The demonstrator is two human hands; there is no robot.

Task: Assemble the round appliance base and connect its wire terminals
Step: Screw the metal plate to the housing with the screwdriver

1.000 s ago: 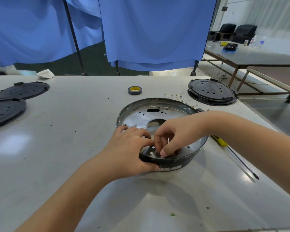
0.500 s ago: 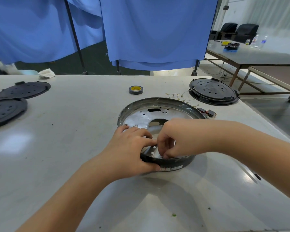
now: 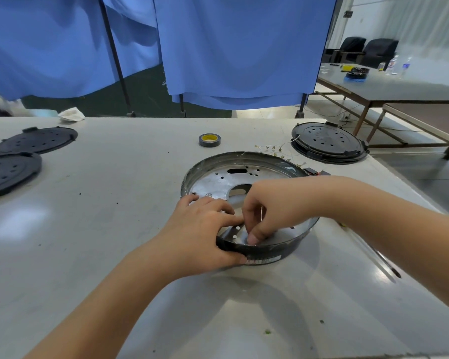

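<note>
The round appliance base, a shallow dark ring with a holed metal plate inside, lies in the middle of the table. My left hand grips its near-left rim, thumb outside on the wall and fingers inside. My right hand reaches into the base from the right, fingers curled down just inside the near rim and pinching something small that I cannot make out. Thin wires with metal terminals lie behind the base, with a small black connector beside the far-right rim.
A tape roll lies behind the base. A black round base stands at the back right, near the table's edge. Two black covers lie at the left. A screwdriver shaft lies under my right forearm.
My right forearm has dropped and swung over the screwdriver's yellow handle, hiding it. The right hand's fingers have shifted slightly toward the near rim. The left hand keeps its grip.
</note>
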